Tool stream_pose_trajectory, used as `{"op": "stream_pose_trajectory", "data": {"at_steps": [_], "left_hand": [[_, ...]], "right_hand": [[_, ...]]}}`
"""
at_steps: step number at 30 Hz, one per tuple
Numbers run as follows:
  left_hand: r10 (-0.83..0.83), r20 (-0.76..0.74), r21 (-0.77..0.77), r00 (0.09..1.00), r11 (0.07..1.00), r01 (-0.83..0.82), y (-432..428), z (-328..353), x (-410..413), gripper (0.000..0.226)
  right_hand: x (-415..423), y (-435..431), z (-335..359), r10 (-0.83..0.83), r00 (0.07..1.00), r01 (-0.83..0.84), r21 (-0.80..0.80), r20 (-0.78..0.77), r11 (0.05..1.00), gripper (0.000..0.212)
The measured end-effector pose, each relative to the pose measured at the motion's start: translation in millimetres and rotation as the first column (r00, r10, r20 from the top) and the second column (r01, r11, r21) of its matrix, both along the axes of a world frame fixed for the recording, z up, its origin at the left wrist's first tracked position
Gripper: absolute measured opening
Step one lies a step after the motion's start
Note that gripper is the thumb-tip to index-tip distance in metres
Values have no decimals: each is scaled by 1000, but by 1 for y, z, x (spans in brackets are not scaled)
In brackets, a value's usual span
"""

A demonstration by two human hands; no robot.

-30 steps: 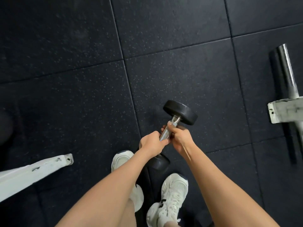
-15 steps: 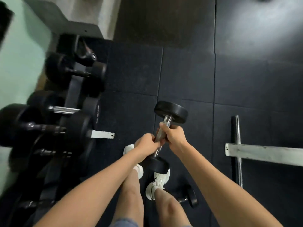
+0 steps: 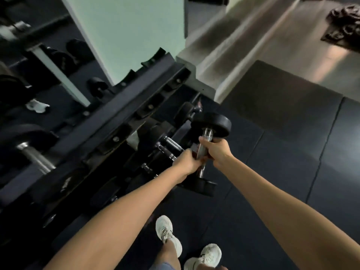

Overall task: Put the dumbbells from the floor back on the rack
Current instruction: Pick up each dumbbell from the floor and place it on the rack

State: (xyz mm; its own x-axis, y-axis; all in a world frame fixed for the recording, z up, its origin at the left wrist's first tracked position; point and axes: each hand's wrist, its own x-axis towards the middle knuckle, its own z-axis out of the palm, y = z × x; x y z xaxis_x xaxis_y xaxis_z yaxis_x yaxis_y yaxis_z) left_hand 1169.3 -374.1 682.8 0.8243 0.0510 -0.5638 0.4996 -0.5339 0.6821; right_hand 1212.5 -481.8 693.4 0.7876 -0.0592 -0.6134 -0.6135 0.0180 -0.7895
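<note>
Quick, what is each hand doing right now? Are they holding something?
Left hand: closed round the dumbbell handle, lower down.
Right hand: closed round the same handle, just under the top weight.

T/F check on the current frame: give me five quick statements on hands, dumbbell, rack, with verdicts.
1. The left hand and right hand both grip the handle of the dumbbell. True.
2. The rack is on the left of the view, beside the held dumbbell. True.
3. The dumbbell already rests on the rack. False: it is held in the air to the rack's right, roughly on end, with one head above the hands and one below.
4. The rack holds nothing. False: racked dumbbells sit on it.
5. The person wears black shoes. False: the shoes are white.
</note>
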Motion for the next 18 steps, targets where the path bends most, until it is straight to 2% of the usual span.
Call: {"op": "stream_pose_trajectory", "data": {"at_steps": [4,7,11,15,18], "left_hand": [[111,8,36,994,993,-111,82,19,12,52],[185,22,57,983,981,-186,141,26,16,57],[284,29,70,958,956,-285,206,27,15,32],[375,10,76,927,924,-375,251,9,20,34],[478,-2,84,878,875,-476,271,-4,26,51]], "right_hand": [[24,87,17,104,994,-105,28,25,994,13],[38,149,18,166,986,-167,83,20,982,11],[51,222,10,279,960,-277,86,-14,957,11],[66,280,0,373,926,-368,88,-47,925,12],[79,312,-8,470,880,-465,79,-66,882,13]]}}
